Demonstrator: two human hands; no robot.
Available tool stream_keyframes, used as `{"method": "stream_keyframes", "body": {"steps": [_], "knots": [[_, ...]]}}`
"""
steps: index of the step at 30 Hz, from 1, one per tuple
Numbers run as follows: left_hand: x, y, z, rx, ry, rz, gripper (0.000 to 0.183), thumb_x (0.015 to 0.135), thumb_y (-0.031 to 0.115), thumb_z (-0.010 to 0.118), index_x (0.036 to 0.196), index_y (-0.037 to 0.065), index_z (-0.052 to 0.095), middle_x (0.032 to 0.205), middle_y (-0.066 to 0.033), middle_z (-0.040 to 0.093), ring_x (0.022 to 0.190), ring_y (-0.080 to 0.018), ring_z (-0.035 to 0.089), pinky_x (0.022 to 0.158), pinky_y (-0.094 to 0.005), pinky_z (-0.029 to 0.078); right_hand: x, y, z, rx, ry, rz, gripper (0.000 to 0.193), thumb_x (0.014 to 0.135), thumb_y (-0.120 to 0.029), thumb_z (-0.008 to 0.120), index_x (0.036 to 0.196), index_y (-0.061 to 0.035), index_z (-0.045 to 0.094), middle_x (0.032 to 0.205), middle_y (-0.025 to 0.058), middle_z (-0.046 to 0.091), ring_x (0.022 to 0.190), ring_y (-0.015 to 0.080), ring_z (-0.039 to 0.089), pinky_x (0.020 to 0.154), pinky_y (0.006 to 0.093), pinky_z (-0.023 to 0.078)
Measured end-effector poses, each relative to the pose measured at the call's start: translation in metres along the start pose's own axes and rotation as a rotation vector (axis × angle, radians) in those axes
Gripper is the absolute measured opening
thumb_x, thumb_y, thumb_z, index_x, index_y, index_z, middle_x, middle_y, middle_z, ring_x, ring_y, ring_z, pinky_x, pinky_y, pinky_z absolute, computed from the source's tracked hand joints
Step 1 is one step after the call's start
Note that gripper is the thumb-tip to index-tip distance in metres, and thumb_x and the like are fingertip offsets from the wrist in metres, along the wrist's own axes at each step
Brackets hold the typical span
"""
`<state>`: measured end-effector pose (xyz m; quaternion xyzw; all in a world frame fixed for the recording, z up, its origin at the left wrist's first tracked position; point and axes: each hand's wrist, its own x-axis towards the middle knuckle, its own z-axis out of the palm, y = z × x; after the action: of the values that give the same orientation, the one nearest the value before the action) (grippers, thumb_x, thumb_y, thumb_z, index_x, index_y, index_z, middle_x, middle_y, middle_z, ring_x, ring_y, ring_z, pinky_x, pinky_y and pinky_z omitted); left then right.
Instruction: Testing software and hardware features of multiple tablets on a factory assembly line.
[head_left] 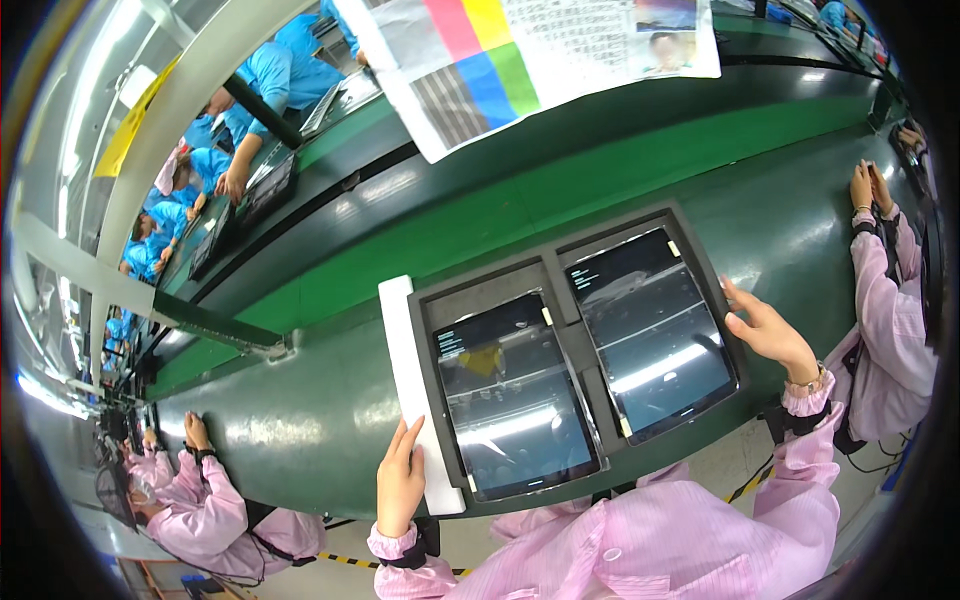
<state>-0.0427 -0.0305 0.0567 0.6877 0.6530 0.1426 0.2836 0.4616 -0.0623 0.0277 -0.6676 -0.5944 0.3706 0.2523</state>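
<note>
glossy glass tablets (515, 395), matt grey tray (560, 255)

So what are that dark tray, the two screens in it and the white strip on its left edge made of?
The tray looks like matte grey moulded plastic, dull with no glare. The two screens seem glass-faced, mirroring the ceiling lights. The white strip could be foam or plastic, flat and unshiny; the left hand rests on it.
</note>
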Motion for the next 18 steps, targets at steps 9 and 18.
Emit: {"method": "stream_keyframes", "body": {"steps": [9, 18], "knots": [[-0.006, -0.016, 0.004, 0.115, 0.034, 0.061, 0.040, 0.088, 0.006, 0.050, 0.128, 0.011, 0.050, 0.136, -0.0222, 0.042, 0.127, -0.0350, 0.040, 0.102, -0.0383, 0.033, 0.001, -0.001, 0.010, -0.025, 0.075, 0.046, 0.068, 0.091, -0.030, 0.054, 0.145, -0.0079, 0.018, 0.131, 0.0252, 0.046, 0.111, 0.0282, 0.053, 0.085, 0.0332, 0.046], [0.002, 0.015, 0.010, 0.298, 0.063, 0.326, 0.049, 0.089, 0.012, 0.053, 0.133, 0.000, 0.038, 0.142, -0.0191, 0.032, 0.132, -0.0344, 0.031, 0.105, -0.0423, 0.027, -0.006, -0.024, 0.019, -0.183, 0.187, 0.020, 0.062, 0.091, -0.029, 0.052, 0.140, -0.0002, 0.027, 0.127, 0.0295, 0.048, 0.119, 0.0381, 0.048, 0.098, 0.0375, 0.038]]}}
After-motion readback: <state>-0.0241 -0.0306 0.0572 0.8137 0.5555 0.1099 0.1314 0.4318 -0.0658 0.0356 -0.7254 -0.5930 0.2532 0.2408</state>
